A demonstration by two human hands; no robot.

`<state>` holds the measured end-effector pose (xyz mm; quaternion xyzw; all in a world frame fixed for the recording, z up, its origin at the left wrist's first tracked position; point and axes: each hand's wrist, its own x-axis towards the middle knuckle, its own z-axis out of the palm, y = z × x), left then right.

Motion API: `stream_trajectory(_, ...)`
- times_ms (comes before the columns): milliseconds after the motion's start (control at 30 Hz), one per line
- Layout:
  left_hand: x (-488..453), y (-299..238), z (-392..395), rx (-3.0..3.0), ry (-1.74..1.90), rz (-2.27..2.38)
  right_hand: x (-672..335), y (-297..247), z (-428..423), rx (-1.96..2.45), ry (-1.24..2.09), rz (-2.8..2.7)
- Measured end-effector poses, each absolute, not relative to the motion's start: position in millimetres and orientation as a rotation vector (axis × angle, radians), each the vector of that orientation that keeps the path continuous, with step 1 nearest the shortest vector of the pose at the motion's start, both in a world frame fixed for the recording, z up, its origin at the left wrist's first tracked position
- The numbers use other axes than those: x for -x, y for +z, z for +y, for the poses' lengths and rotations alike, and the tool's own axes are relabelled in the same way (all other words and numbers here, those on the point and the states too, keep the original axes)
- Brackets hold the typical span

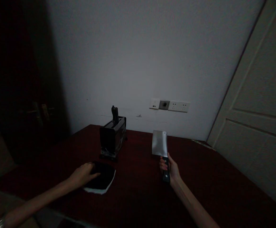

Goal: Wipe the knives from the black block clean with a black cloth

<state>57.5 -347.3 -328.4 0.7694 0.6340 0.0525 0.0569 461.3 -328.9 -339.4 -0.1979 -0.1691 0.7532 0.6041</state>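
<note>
Left wrist: a metallic band (0, 222) is worn, partly cut off by the lower left corner.
Left hand (87, 173): it is laid palm down over the left part of the cloth, the thumb held apart from the loosely bent fingers; whether any fabric is pinched cannot be told, as the fingertips are hidden in the dark.
Cloth (103, 177): a black, squarish piece with a white edge is laid on the worktop (133, 196), in front of the holder.
Right hand (173, 171): it is closed around the cleaver's black handle (166, 177), the fingers wrapped from one side and the thumb set near the blade.
Cleaver blade (159, 143): its broad, bright face is pointed away from the body, to the right of the holder and well apart from it; whether the worktop is touched cannot be told.
Holder (108, 139): a dark, boxy stand is set upright beyond the cloth, with black handles (115, 114) raised from its top.
Wall (133, 63): sockets (178, 106) are mounted in a row above the worktop's far edge.
Doors: a pale panelled door (259, 110) is seen at the right, and a dark door (16, 95) at the left.
</note>
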Motion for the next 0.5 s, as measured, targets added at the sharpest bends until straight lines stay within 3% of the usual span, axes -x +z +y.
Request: stream_trajectory(500,-69,-346,-348,-2.389,0.139,1.977,-464,-347,-338,0.364,1.806,-0.344)
